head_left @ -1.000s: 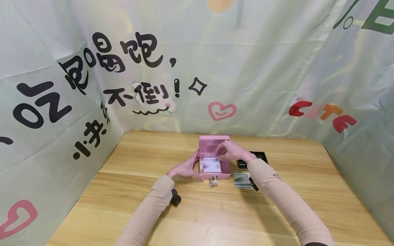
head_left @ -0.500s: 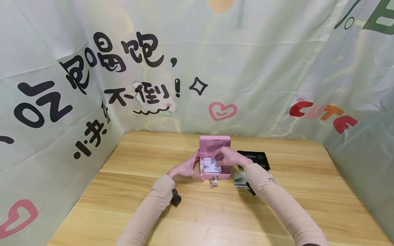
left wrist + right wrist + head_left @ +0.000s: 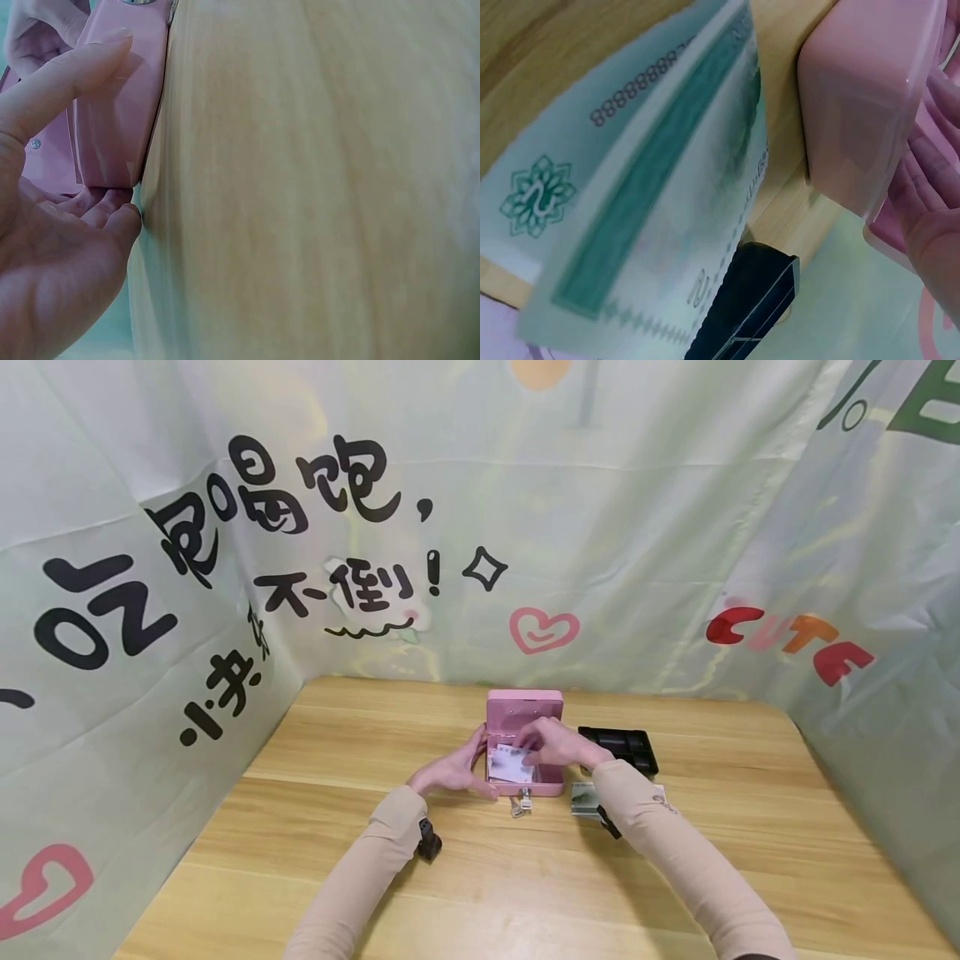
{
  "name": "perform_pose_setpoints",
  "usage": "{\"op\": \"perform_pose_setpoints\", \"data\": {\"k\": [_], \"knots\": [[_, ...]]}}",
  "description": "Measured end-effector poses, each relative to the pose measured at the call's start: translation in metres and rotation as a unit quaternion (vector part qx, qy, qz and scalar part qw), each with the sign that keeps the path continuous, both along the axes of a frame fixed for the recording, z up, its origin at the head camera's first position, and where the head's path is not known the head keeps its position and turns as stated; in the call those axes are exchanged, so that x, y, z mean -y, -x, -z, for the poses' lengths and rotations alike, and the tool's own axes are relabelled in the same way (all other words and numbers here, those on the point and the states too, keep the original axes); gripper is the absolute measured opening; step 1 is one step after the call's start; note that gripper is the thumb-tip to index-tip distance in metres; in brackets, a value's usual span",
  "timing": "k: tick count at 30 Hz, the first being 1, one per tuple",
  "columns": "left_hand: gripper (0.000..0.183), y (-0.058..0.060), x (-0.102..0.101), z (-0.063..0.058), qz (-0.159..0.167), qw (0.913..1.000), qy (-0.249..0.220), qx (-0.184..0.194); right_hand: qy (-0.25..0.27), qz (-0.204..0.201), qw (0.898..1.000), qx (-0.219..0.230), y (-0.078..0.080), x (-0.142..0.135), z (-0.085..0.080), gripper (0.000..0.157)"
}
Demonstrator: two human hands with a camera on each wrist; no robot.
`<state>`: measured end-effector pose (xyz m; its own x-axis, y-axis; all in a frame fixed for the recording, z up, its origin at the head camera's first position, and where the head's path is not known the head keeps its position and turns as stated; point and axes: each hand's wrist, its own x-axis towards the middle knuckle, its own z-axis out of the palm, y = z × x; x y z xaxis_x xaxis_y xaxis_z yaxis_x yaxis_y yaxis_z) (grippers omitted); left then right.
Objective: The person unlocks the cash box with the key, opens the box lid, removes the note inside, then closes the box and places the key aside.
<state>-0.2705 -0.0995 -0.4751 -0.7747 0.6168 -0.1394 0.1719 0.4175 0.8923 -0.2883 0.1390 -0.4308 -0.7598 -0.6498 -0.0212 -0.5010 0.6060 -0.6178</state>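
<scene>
A pink cash box (image 3: pixel 517 714) stands on the table with its lid raised. My left hand (image 3: pixel 453 768) holds its left side; in the left wrist view the thumb lies across the box's front (image 3: pixel 120 112) and the fingers bend at its side. Inside lies a pale purple-white banknote (image 3: pixel 510 764), tilted, possibly one of a stack. My right hand (image 3: pixel 558 743) reaches into the box and pinches the note's right edge; the fingertips are partly hidden. In the right wrist view, the box wall (image 3: pixel 862 97) covers some of those fingers.
Keys (image 3: pixel 516 810) hang at the lock on the box's front. Folded green banknotes (image 3: pixel 675 195) lie right of the box, under my right forearm. Behind them sits a black compartment tray (image 3: pixel 637 752). A printed cloth wall (image 3: pixel 645 527) surrounds the table (image 3: pixel 525 893).
My right hand has come down from near the lid to the banknote. The note has turned and shifted slightly left inside the box. The left hand has stayed put.
</scene>
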Motion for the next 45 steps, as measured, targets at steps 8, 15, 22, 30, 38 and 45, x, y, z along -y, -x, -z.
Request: {"op": "perform_pose_setpoints", "data": {"k": [8, 15, 22, 30, 38, 45], "knots": [[0.131, 0.0013, -0.0017, -0.0018, 0.013, 0.9997, -0.020, -0.007, -0.045, 0.034, 0.998, -0.043, -0.0033, 0.0066, -0.0027, 0.025], [0.128, 0.0024, -0.0025, -0.0008, 0.020, 0.9993, -0.028, -0.018, -0.050, 0.065, 0.996, -0.041, -0.0050, 0.0075, -0.0036, 0.024], [0.129, 0.0008, -0.0027, -0.0010, 0.014, 0.9996, -0.021, -0.014, -0.025, 0.072, 0.996, -0.050, -0.0043, 0.0063, -0.0018, 0.018], [0.127, 0.0022, -0.0029, 0.0001, 0.016, 0.9995, -0.019, -0.020, -0.010, 0.085, 0.993, -0.075, -0.0035, 0.0060, 0.0006, 0.021], [0.129, -0.0004, -0.0013, -0.0007, 0.002, 0.9999, -0.010, -0.010, 0.022, 0.094, 0.994, -0.059, -0.0032, 0.0049, 0.0024, 0.010], [0.132, -0.0010, -0.0014, -0.0007, -0.005, 1.0000, -0.007, -0.004, 0.059, 0.104, 0.993, -0.003, -0.0064, 0.0015, 0.0012, 0.008]]}}
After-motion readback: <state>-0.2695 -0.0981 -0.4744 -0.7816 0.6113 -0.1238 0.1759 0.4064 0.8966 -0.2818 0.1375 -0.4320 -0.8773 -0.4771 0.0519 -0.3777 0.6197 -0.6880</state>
